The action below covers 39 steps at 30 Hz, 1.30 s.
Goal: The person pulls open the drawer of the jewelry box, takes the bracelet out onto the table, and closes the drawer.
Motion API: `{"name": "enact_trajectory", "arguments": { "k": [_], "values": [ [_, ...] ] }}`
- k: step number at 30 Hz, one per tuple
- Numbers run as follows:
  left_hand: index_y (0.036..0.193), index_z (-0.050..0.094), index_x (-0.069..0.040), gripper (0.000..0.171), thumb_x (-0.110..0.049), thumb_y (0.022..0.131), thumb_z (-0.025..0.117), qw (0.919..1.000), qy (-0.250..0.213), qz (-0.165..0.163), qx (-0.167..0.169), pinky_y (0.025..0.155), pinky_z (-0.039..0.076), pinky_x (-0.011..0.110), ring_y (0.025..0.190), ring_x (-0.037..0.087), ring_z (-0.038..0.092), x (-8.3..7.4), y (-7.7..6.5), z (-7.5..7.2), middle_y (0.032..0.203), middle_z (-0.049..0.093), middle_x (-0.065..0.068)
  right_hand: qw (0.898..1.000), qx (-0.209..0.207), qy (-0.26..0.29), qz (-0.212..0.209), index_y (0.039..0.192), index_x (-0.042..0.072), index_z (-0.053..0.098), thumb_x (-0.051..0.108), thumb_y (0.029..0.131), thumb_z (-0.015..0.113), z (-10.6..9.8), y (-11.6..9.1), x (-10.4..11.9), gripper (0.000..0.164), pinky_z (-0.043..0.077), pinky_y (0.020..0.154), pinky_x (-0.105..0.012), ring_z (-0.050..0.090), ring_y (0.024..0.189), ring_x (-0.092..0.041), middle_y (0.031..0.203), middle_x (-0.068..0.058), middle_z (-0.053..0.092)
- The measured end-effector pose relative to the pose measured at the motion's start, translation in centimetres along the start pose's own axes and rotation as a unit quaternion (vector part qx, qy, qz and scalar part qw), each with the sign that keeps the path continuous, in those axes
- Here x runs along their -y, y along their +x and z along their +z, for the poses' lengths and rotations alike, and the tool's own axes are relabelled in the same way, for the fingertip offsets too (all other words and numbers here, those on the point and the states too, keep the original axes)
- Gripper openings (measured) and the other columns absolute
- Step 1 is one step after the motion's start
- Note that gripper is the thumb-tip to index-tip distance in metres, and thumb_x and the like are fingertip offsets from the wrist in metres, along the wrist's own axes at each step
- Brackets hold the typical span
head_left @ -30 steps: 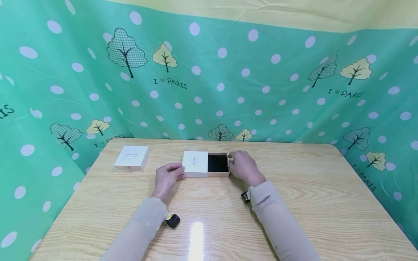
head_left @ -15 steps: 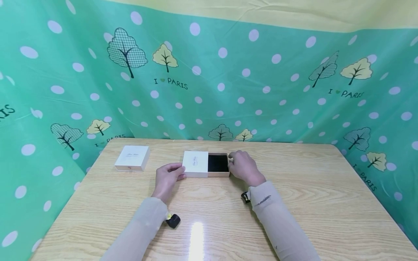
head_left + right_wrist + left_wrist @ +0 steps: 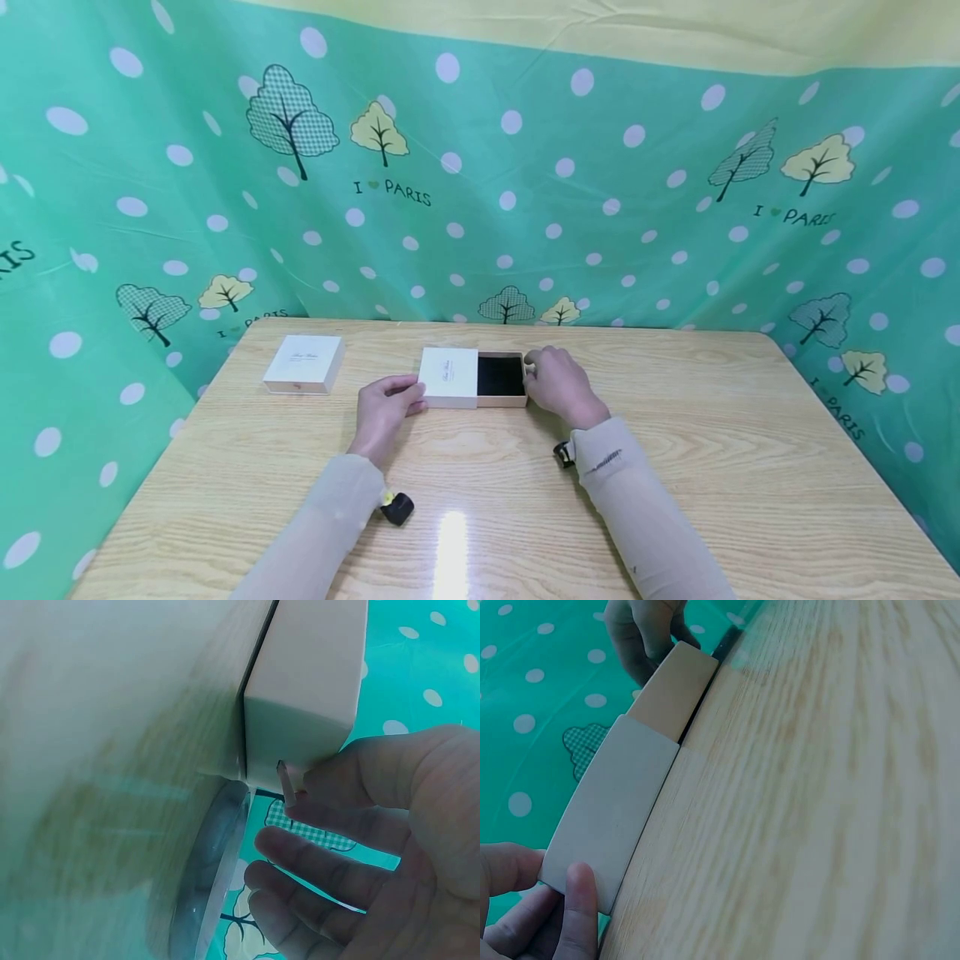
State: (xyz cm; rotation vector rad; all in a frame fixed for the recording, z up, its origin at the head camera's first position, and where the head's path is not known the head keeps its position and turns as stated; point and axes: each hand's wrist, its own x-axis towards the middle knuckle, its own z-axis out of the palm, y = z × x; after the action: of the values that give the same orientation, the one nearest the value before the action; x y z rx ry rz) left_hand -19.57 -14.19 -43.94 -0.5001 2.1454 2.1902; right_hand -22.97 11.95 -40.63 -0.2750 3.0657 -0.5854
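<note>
A drawer-style gift box lies on the table in the head view. Its white sleeve covers the left half, and the pinkish drawer sticks out to the right with a black lining inside. My left hand grips the sleeve by its left end, thumb and fingers at the front corner. At the drawer's right end, my right hand pinches a small ribbon pull tab between thumb and index finger. The other fingers of that hand are loosely bent below the tab in the right wrist view.
Another white box, closed, stands at the table's back left. The wooden table reaches back to a green dotted curtain with printed trees.
</note>
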Motion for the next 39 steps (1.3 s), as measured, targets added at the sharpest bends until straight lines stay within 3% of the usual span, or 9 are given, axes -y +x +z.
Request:
{"name": "enact_trajectory", "arguments": {
  "k": [39],
  "values": [
    [0.113,0.065,0.001,0.027,-0.004,0.087,0.068,1.0000,-0.004,-0.001,0.001,0.079,0.057,0.029,0.079,0.020,0.069,0.00,0.04,0.05,0.110,0.056,0.017,1.000,-0.006,0.009,-0.006,0.120,0.005,0.064,0.012,0.089,0.061,0.38,0.09,-0.02,0.032,0.050,0.090,-0.044,0.055,0.109,-0.029,0.113,-0.012,0.061]
  ]
}}
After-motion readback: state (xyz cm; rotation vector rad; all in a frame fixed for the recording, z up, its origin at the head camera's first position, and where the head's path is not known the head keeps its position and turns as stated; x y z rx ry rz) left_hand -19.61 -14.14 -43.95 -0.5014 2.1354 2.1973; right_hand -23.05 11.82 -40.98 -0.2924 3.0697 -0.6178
